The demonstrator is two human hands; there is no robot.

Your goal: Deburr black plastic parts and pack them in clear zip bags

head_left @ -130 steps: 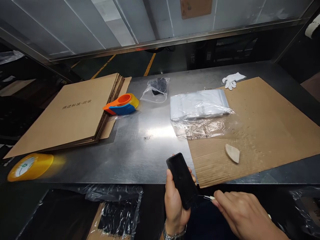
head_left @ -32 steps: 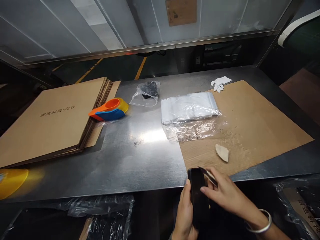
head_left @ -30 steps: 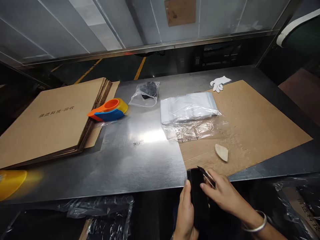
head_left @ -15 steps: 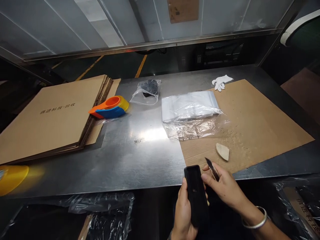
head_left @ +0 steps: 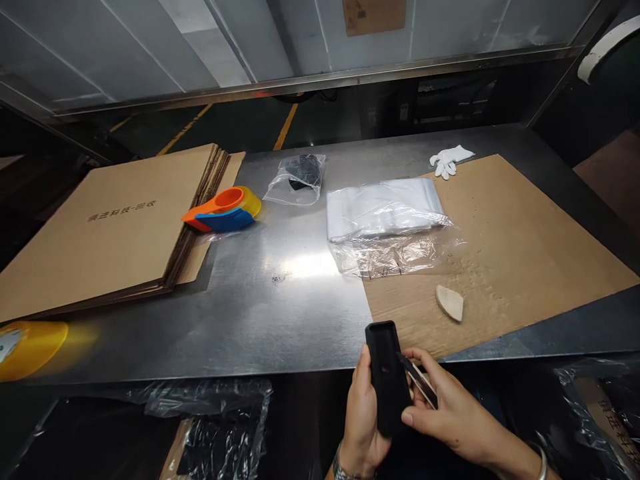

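Note:
A long black case (head_left: 387, 373) with a hollow face, likely rubber or plastic, lies tilted in my left hand (head_left: 363, 413), whose fingers wrap round its side. My right hand (head_left: 440, 407) grips a slim dark-tipped tool (head_left: 419, 380), a small blade or tweezers; I cannot tell which. The tool's tip meets the right edge of the case, and my right thumb rests against the case's lower side. A pale wedge-shaped piece (head_left: 450, 303) lies on the flat cardboard sheet (head_left: 525, 247) beyond my right hand.
On the metal table (head_left: 250, 327) are stacked flat cartons (head_left: 125, 227), an orange-and-blue tape dispenser (head_left: 225, 210), a clear bag with black parts (head_left: 303, 175), a pack of clear plastic bags (head_left: 383, 208), a white glove (head_left: 450, 160) and a yellow tape roll (head_left: 35, 350). Plastic-lined boxes stand below the front edge.
My right hand has lowered and turned the tool, bringing its tip to the case's right edge. The case has shifted slightly up and left. The view has shifted slightly.

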